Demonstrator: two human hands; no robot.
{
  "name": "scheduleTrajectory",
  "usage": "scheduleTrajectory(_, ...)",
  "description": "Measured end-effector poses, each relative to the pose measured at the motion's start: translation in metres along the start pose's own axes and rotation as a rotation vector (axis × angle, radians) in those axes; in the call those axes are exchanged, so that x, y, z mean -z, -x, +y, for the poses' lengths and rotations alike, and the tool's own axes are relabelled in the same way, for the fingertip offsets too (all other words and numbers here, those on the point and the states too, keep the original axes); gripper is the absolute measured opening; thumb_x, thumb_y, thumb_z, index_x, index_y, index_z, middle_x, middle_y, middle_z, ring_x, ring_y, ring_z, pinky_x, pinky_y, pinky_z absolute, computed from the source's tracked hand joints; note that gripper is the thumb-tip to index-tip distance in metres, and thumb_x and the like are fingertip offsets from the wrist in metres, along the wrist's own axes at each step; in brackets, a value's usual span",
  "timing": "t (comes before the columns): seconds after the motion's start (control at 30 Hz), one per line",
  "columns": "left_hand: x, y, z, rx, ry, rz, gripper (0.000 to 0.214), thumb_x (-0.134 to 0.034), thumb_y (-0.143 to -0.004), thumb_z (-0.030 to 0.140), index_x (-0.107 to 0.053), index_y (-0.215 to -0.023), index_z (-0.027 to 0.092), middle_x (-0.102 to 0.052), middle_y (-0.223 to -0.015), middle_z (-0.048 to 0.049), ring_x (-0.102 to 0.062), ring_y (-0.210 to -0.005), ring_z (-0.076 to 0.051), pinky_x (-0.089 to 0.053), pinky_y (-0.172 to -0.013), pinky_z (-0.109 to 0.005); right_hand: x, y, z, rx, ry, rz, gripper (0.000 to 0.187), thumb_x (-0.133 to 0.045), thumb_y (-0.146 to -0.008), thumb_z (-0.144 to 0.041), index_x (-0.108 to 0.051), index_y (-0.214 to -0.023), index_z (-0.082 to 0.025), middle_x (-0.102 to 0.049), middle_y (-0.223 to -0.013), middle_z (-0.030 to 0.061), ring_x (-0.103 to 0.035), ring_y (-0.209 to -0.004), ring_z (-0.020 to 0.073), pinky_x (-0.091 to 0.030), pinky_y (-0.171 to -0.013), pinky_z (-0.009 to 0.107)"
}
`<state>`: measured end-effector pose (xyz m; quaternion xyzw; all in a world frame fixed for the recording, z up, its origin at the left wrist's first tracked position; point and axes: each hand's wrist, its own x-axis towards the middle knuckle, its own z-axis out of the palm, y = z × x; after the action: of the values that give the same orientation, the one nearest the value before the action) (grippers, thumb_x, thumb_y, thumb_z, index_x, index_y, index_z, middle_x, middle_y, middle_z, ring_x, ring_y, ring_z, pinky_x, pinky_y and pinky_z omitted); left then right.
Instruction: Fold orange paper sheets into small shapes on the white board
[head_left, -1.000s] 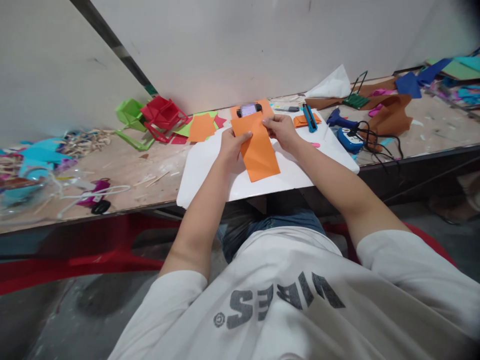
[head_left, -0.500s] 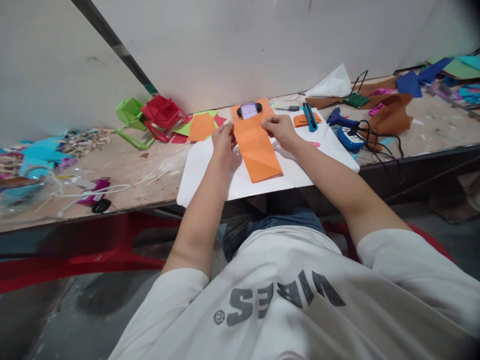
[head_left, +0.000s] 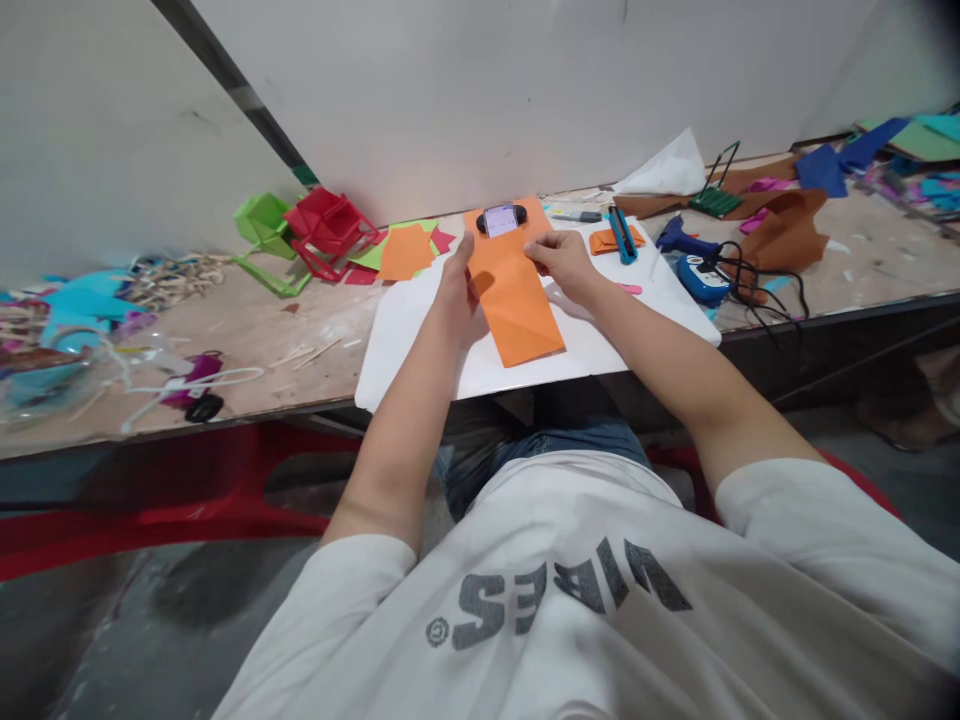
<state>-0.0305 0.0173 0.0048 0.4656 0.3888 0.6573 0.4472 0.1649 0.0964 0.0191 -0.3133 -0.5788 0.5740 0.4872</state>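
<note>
A long orange paper strip (head_left: 517, 310) with creases lies across a white board (head_left: 409, 330), its near end a little raised. The right edge of the strip is pinched between the thumb and finger of my right hand (head_left: 561, 262). At the left edge, my left hand (head_left: 454, 285) has its thumb raised away from the fingers. Those fingers are partly hidden, and I cannot tell whether they touch the paper. A small black object with a pale printed face (head_left: 501, 220) sits at the strip's far end.
Right of the strip are a blue cutter knife (head_left: 622, 236), a folded orange piece (head_left: 606, 241) and a blue glue gun (head_left: 684, 238) with black cable. Left stand red (head_left: 328, 225) and green (head_left: 264, 225) folded models. A purple device (head_left: 196, 380) lies near the table's front edge.
My left hand has loosened from the paper's left edge and its thumb has lifted. My right hand keeps its pinch, and the strip has hardly moved.
</note>
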Motion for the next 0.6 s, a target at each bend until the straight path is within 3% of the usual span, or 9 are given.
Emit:
scheduleTrajectory(0.1, 0.003, -0.001, -0.004, 0.044, 0.008, -0.012, 0.073, -0.111, -0.077, 0.082, -0.086, -0.115, 0.026, -0.093, -0.129, -0.0185, -0.087, -0.139, -0.051, -0.07, -0.121, -0.066, -0.001, 0.0, 0.0, 0.009, 0.004, -0.001, 0.038, -0.093, -0.101, -0.012, -0.072, -0.071, -0.021, -0.068, -0.066, -0.0012, -0.056, -0.066, 0.0116, -0.049, -0.062, 0.024)
scheduleTrajectory(0.2, 0.009, -0.006, -0.015, 0.048, -0.003, 0.038, 0.064, -0.118, -0.072, 0.065, -0.085, -0.11, 0.025, -0.095, -0.122, -0.0161, -0.091, -0.126, -0.049, -0.073, -0.116, -0.065, -0.001, 0.001, -0.001, 0.018, 0.023, -0.012, 0.037, -0.092, -0.101, -0.011, -0.073, -0.07, -0.022, -0.068, -0.065, -0.0012, -0.056, -0.064, 0.0114, -0.048, -0.06, 0.023)
scheduleTrajectory(0.37, 0.021, -0.017, -0.028, 0.039, -0.041, 0.096, 0.059, -0.12, -0.069, 0.058, -0.087, -0.106, 0.026, -0.096, -0.119, -0.0153, -0.093, -0.124, -0.049, -0.076, -0.114, -0.065, 0.0, 0.005, -0.005, -0.013, 0.028, -0.037, 0.034, -0.088, -0.098, -0.005, -0.073, -0.071, -0.021, -0.071, -0.067, -0.0002, -0.06, -0.063, 0.0107, -0.047, -0.058, 0.022)
scheduleTrajectory(0.6, 0.024, -0.019, -0.029, 0.052, -0.064, 0.077, 0.052, -0.118, -0.073, 0.057, -0.088, -0.103, 0.026, -0.095, -0.116, -0.0149, -0.093, -0.121, -0.05, -0.076, -0.113, -0.067, -0.002, 0.007, -0.007, -0.069, 0.029, -0.05, 0.035, -0.081, -0.096, -0.001, -0.066, -0.073, -0.023, -0.069, -0.066, 0.0007, -0.059, -0.063, 0.0131, -0.041, -0.056, 0.025)
